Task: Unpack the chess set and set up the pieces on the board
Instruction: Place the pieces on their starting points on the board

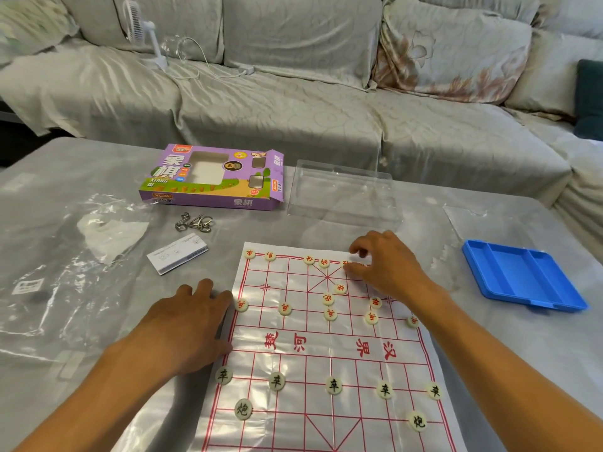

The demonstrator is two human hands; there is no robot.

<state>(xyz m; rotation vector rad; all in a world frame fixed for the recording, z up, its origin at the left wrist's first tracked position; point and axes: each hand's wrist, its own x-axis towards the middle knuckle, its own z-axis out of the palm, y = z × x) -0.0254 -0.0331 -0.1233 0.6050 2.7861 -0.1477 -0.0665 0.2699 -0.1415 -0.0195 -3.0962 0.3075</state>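
Purple box (212,177) labelled "XIANG QI", "象棋"; board (326,347) "楚河 汉界"

Left hand (192,324) flat, fingers spread; right hand (385,265) reaching forward, fingers curled.

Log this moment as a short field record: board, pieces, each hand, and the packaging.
board: paper sheet with a red grid, flat on the table
near side: black-lettered pieces in a row, two more behind
far side: red-lettered pieces, back row not yet full
left hand: flat, pressing the board's left edge
right hand: fingers curled at the far back row over a red piece; its grip is partly hidden
packaging: purple box, clear lid, blue tray
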